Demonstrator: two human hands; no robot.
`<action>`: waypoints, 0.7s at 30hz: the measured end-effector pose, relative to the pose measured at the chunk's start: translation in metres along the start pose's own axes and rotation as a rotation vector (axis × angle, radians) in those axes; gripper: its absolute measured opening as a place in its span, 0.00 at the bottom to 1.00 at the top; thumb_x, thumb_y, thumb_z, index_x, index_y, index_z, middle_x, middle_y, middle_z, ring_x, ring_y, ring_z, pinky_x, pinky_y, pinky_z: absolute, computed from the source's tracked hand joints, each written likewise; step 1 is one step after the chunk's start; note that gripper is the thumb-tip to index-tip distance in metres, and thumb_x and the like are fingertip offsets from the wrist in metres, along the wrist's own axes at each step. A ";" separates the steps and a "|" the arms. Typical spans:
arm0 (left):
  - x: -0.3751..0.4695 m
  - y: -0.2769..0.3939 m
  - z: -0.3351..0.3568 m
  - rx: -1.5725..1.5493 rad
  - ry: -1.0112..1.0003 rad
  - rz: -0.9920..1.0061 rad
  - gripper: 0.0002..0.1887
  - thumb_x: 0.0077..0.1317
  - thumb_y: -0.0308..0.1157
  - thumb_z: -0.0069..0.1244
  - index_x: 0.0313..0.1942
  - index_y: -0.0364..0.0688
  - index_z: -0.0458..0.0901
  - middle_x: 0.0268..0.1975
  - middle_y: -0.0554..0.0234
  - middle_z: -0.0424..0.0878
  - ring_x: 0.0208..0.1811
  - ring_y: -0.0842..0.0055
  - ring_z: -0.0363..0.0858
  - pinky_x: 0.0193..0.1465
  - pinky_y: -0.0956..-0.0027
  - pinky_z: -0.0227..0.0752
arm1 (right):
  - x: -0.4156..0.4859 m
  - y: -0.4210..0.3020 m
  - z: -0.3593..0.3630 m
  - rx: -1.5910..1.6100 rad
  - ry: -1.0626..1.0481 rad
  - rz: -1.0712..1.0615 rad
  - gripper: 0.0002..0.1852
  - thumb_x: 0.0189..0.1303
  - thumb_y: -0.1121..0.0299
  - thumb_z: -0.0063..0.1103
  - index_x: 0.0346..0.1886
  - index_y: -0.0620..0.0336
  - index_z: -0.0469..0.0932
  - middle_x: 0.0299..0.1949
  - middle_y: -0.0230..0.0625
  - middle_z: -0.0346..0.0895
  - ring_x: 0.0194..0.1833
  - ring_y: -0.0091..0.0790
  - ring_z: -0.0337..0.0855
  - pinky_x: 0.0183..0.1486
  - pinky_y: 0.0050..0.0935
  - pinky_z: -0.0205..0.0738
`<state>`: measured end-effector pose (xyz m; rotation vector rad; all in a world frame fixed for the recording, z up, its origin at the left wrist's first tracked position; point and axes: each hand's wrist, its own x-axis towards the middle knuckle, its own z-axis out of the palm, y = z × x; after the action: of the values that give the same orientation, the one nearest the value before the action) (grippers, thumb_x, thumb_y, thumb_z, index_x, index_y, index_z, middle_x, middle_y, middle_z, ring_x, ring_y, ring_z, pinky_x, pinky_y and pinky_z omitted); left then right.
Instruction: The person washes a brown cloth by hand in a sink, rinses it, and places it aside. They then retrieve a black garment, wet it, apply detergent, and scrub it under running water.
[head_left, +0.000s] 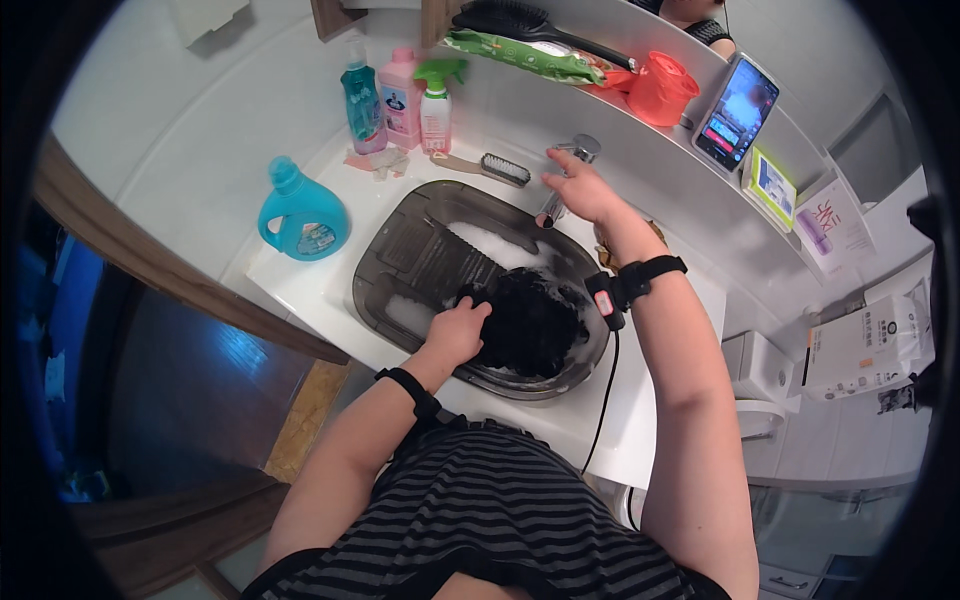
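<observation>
A dark translucent plastic washbasin (375, 247) with a built-in ribbed washboard sits over the white sink counter. Wet black cloth (532, 322) lies bunched in its right part, with white suds (491, 244) around it. My left hand (459, 328) grips the cloth's left edge between thumb and fingers. Above the basin's far right rim, my right hand (579, 186) is spread with nothing in it, beside the chrome faucet (553, 208). Whether it touches the faucet cannot be told. Behind the basin lies a wooden-handled scrub brush (504, 169), bristles up.
A blue detergent jug (306, 214) stands left of the basin; several cleaning bottles (400, 105) stand behind. The shelf (600, 96) above holds a hairbrush, a green packet, a red plastic roll and a phone (737, 112). A black cable (606, 397) hangs from my right wrist.
</observation>
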<state>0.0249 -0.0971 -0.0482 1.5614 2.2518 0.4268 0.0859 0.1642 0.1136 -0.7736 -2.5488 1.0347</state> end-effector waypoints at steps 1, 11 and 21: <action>0.001 -0.002 0.001 -0.007 0.033 -0.012 0.23 0.53 0.29 0.62 0.51 0.48 0.76 0.49 0.51 0.77 0.45 0.51 0.84 0.46 0.51 0.80 | 0.003 0.000 -0.002 0.002 0.021 0.049 0.33 0.65 0.60 0.59 0.71 0.65 0.67 0.77 0.51 0.56 0.77 0.51 0.54 0.77 0.38 0.51; 0.051 -0.020 -0.023 -0.160 0.331 -0.054 0.15 0.53 0.24 0.55 0.43 0.47 0.79 0.42 0.51 0.79 0.44 0.48 0.81 0.46 0.48 0.77 | -0.040 0.027 -0.001 0.189 0.035 0.037 0.24 0.67 0.56 0.60 0.60 0.62 0.77 0.51 0.44 0.80 0.54 0.35 0.80 0.56 0.31 0.72; 0.089 -0.008 -0.048 -0.331 0.288 0.186 0.18 0.53 0.17 0.50 0.44 0.46 0.75 0.45 0.50 0.74 0.47 0.46 0.76 0.46 0.50 0.73 | -0.101 0.131 0.105 0.375 0.061 0.776 0.44 0.57 0.49 0.70 0.72 0.61 0.63 0.54 0.42 0.81 0.45 0.35 0.82 0.41 0.34 0.76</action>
<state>-0.0321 -0.0181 -0.0208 1.6172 2.0968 1.0793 0.1704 0.1264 -0.0595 -1.6866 -1.9026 1.6003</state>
